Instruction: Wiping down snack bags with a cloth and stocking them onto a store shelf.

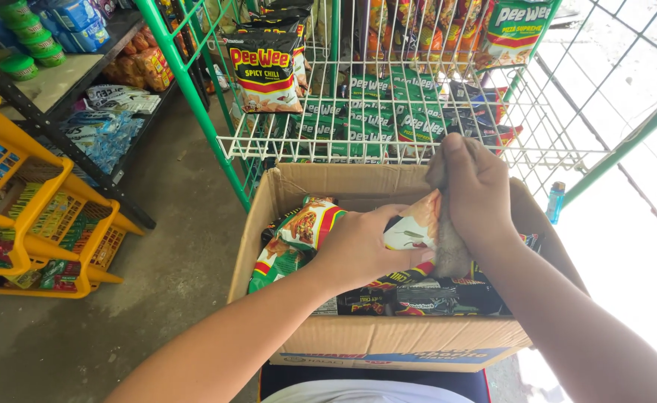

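Partly hidden, the snack packet (414, 227) is gripped by left hand (358, 250); right hand (478, 194) clutches a grey cloth (448, 250) over the cardboard box (388, 339).

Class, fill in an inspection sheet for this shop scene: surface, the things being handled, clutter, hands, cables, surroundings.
Surface: grey concrete floor, dusty.
Handled things: open cardboard box full of snack packets; one snack packet held above it.
Clutter: loose packets piled unevenly in the box.
Hands: left hand grips the snack packet; right hand holds a grey cloth against it.
Cables: nothing seen.
Surroundings: green wire rack stocked with packets behind the box; yellow display stand at left; dark shelf with goods; small blue bottle at right.
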